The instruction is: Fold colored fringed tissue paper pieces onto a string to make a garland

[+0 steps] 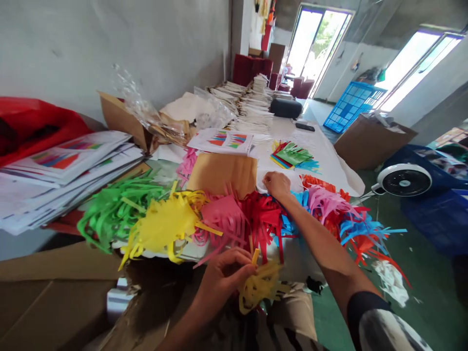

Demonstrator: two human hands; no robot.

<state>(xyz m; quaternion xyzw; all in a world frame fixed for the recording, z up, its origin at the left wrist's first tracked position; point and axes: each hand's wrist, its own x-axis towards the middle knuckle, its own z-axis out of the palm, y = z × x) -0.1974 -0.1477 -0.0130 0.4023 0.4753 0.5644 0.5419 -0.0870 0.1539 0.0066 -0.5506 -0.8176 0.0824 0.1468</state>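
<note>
My left hand (pixel 232 273) is closed on a yellow fringed paper piece (pixel 261 287), gripping its top strip, and the fringe hangs below the table's front edge. Across the table reaches my right hand (pixel 278 184), its fingers curled together over a white sheet or bag (pixel 298 183); whatever is between them is too small to make out. Beneath the right wrist lies red fringed paper (pixel 263 214). To its left are piles of pink (pixel 223 219), yellow (pixel 166 222) and green (pixel 117 207) fringed paper. A brown paper envelope (pixel 223 173) lies just left of the right hand.
A fan of multicoloured fringed pieces (pixel 294 155) lies beyond my right hand. Blue (pixel 365 226) and lilac (pixel 329 202) fringes hang at the right edge. Printed sheets (pixel 66 165) stack at left; a white fan (pixel 404 180) stands right. A cardboard box (pixel 47 297) is below left.
</note>
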